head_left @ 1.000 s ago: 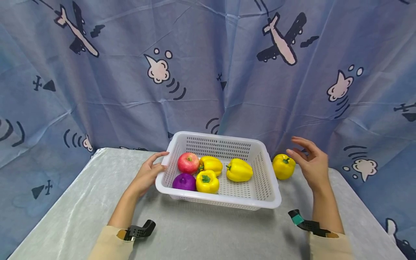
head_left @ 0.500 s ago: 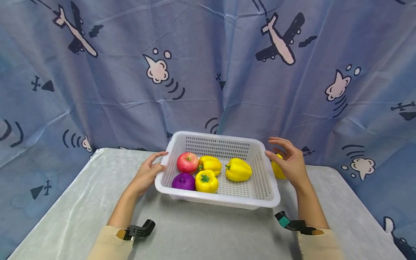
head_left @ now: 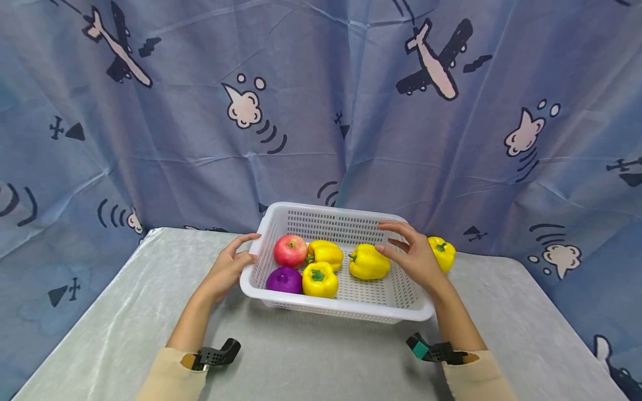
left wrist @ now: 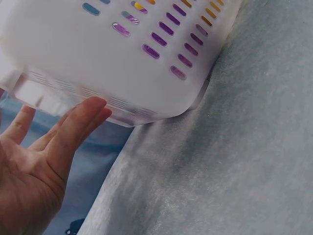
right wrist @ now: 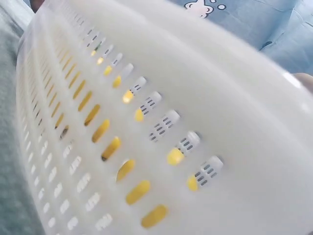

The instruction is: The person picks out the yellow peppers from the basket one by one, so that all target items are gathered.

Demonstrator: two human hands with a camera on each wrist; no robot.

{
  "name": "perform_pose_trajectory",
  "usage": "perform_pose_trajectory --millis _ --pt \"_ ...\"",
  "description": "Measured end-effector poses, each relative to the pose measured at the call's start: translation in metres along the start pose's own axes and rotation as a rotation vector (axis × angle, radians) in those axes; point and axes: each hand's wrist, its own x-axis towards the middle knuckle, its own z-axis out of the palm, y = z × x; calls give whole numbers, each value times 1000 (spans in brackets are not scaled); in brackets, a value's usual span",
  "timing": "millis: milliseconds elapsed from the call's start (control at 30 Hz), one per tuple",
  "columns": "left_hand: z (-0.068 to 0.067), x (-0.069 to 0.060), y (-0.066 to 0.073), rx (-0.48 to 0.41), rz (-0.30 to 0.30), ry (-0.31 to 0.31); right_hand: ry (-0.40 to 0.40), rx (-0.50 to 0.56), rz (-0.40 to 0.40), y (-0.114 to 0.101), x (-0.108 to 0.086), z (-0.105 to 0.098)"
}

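Note:
A white perforated plastic basket (head_left: 328, 309) stands on the table. In it lie a red apple (head_left: 290, 251), a purple onion-like round thing (head_left: 284, 280) and several yellow bell peppers, the rightmost pepper (head_left: 369, 262) apart from the others. My left hand (head_left: 228, 270) touches the basket's left rim; in the left wrist view its extended fingers (left wrist: 73, 125) are against the outer wall. Over the right rim reaches my right hand (head_left: 413, 257), fingers loosely bent and holding nothing, thumb tip close to the rightmost pepper. Whether it touches the pepper I cannot tell.
Another yellow bell pepper (head_left: 442, 253) sits on the table outside the basket, partly behind my right hand. A pale grey cloth (head_left: 311, 356) covers the table. A blue curtain (head_left: 301, 111) with airplane prints hangs directly behind it.
My right hand has moved left, from beside the bell pepper outside the basket, across the right rim to above the rightmost pepper inside. The left hand and basket have stayed put.

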Motion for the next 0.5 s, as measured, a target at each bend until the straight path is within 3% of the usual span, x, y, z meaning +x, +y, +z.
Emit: perform_pose_trajectory --millis 333,500 --pt "1 -3 0 14 -19 9 -95 -35 63 1 -1 1" --pt "1 -4 1 28 -23 12 -137 -120 76 1 0 5"
